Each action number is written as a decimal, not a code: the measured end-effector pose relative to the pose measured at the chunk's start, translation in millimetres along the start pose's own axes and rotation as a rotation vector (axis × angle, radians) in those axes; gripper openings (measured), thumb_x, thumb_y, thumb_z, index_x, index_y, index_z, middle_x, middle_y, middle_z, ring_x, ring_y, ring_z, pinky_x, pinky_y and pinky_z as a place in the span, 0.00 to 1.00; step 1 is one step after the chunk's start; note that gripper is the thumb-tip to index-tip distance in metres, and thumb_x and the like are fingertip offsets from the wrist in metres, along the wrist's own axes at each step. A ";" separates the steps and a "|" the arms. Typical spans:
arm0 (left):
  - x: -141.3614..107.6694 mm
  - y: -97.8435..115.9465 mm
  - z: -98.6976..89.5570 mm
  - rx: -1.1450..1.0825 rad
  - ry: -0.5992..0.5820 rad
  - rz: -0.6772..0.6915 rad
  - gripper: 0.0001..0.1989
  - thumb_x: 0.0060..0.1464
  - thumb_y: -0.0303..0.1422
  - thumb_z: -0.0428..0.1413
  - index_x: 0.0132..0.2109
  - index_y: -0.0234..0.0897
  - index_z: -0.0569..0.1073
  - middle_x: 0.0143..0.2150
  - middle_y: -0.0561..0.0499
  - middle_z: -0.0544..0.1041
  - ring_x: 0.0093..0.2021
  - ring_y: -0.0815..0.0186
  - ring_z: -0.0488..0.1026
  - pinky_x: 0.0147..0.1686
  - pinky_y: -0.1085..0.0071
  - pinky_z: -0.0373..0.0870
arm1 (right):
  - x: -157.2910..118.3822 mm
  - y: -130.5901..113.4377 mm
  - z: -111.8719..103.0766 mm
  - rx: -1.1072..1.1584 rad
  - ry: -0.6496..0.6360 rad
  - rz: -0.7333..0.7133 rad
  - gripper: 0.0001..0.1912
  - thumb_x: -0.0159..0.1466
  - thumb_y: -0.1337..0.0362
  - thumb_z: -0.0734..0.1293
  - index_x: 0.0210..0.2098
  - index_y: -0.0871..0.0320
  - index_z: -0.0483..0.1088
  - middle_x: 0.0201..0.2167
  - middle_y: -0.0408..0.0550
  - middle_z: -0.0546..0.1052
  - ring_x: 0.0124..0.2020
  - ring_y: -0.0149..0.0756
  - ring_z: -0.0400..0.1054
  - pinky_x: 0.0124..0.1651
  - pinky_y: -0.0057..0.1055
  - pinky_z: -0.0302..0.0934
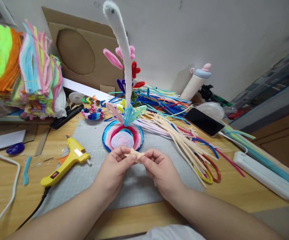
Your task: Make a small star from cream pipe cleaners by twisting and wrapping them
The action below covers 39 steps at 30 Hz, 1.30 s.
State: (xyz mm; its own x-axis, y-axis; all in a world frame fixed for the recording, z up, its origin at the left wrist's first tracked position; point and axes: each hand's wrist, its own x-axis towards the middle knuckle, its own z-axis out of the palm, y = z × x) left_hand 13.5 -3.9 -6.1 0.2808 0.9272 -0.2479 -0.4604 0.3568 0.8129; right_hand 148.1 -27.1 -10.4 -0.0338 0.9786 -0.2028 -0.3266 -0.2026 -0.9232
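The left hand [116, 170] and the right hand [165, 171] both pinch one small cream-coloured fuzzy piece [136, 155] over the grey cutting mat [144, 190]; I judge that it is being shaped, and this asks for light, even fingertips. Just beyond, the round striped blue-and-pink base [140, 136] and the tall white fuzzy stalk [127, 63] limit forward reach, while a yellow glue gun [78, 153] lies at left and loose cream stems [181, 136] at right.

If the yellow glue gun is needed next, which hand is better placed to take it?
Probably the left hand: it is nearer to the glue gun, which lies on its side. The right hand is farther; both hold the cream piece.
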 end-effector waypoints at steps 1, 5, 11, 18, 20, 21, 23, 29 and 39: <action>0.1 -0.8 -0.1 0.037 -0.002 0.042 0.08 0.42 0.29 0.64 0.28 0.35 0.71 0.27 0.54 0.74 0.30 0.71 0.69 0.35 0.75 0.65 | 0.9 -0.1 -0.6 0.029 0.001 0.019 0.13 0.52 0.58 0.71 0.26 0.59 0.66 0.13 0.32 0.56 0.14 0.21 0.40 0.17 0.23 0.35; 1.6 -1.5 -3.0 0.191 -0.075 0.181 0.09 0.41 0.27 0.64 0.26 0.35 0.69 0.30 0.55 0.71 0.33 0.71 0.68 0.36 0.76 0.64 | 3.2 -1.1 -3.2 0.068 -0.004 0.048 0.12 0.52 0.59 0.72 0.28 0.61 0.68 0.13 0.33 0.57 0.14 0.20 0.40 0.17 0.23 0.32; 1.4 6.8 -6.8 0.387 -0.121 0.101 0.08 0.44 0.31 0.62 0.33 0.36 0.72 0.29 0.53 0.73 0.32 0.69 0.68 0.34 0.74 0.64 | 3.6 -3.4 -6.8 -0.041 0.024 -0.052 0.10 0.52 0.60 0.72 0.28 0.59 0.71 0.17 0.36 0.63 0.15 0.21 0.44 0.18 0.23 0.39; -0.5 11.8 -6.6 0.494 -0.096 0.135 0.05 0.44 0.32 0.62 0.29 0.35 0.74 0.28 0.52 0.75 0.32 0.67 0.70 0.35 0.73 0.65 | 4.7 -6.3 -6.8 -0.053 0.019 -0.023 0.11 0.50 0.59 0.72 0.26 0.60 0.71 0.14 0.35 0.60 0.14 0.21 0.42 0.17 0.23 0.37; -0.2 11.5 -7.1 0.477 -0.093 0.107 0.05 0.44 0.32 0.62 0.30 0.35 0.75 0.28 0.53 0.76 0.31 0.67 0.71 0.34 0.73 0.65 | 5.3 -7.1 -6.8 -0.021 -0.002 0.013 0.12 0.49 0.59 0.73 0.26 0.60 0.70 0.14 0.35 0.62 0.14 0.20 0.42 0.17 0.23 0.35; 0.1 11.3 -7.6 0.477 -0.096 0.101 0.05 0.44 0.32 0.62 0.29 0.35 0.75 0.27 0.53 0.76 0.30 0.67 0.71 0.34 0.73 0.65 | 5.7 -7.4 -7.0 -0.004 -0.015 0.032 0.13 0.49 0.59 0.73 0.25 0.61 0.69 0.14 0.35 0.63 0.14 0.20 0.42 0.17 0.23 0.34; 0.9 10.9 -8.6 0.475 -0.105 0.091 0.06 0.43 0.33 0.62 0.27 0.34 0.74 0.26 0.52 0.76 0.29 0.68 0.70 0.32 0.74 0.65 | 6.4 -7.9 -8.2 0.035 -0.052 0.073 0.14 0.48 0.59 0.74 0.25 0.61 0.67 0.15 0.35 0.64 0.13 0.19 0.42 0.17 0.23 0.32; 4.3 13.2 -8.6 0.422 -0.156 0.002 0.08 0.42 0.33 0.63 0.26 0.33 0.72 0.25 0.52 0.75 0.28 0.69 0.69 0.31 0.74 0.64 | 6.9 -9.0 -11.4 0.108 -0.134 0.120 0.15 0.49 0.61 0.73 0.25 0.61 0.64 0.15 0.35 0.65 0.13 0.17 0.42 0.17 0.22 0.32; 4.1 12.0 -8.3 0.498 -0.144 -0.005 0.10 0.41 0.34 0.63 0.28 0.35 0.71 0.24 0.53 0.75 0.26 0.68 0.70 0.29 0.73 0.65 | 3.3 -6.3 -4.4 -0.001 -0.091 0.097 0.16 0.48 0.58 0.74 0.24 0.61 0.66 0.15 0.35 0.64 0.14 0.18 0.43 0.17 0.22 0.33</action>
State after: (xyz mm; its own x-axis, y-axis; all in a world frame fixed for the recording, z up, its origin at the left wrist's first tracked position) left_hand 2.1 5.1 -1.8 0.4109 0.8880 -0.2063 -0.0116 0.2313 0.9728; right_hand 154.2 -22.7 -6.6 -0.1503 0.9536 -0.2609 -0.3163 -0.2964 -0.9011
